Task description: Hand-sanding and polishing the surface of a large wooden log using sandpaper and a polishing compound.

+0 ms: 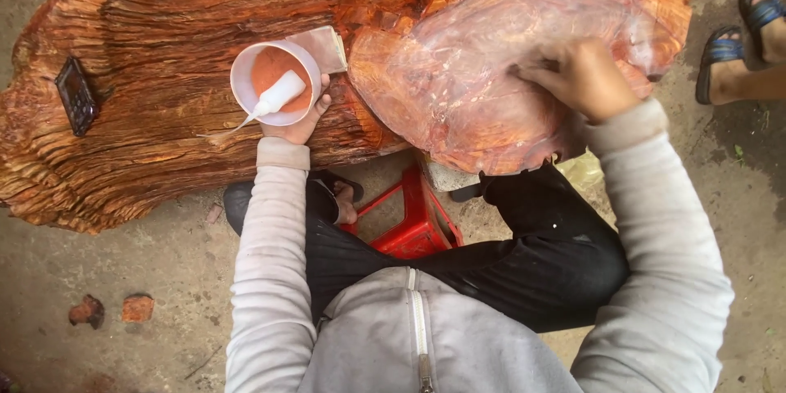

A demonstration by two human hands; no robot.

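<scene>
Left of the grip, a dark phone (76, 95) lies on the ribbed wood slab (155, 74). Left hand (304, 119) cups a white bowl (275, 83) with a squeeze bottle (278, 93); right hand (577, 75) presses fingers curled on the glossy burl (458, 90).

One head-worn camera looks steeply down, close over the wood slab (164, 90).
</scene>
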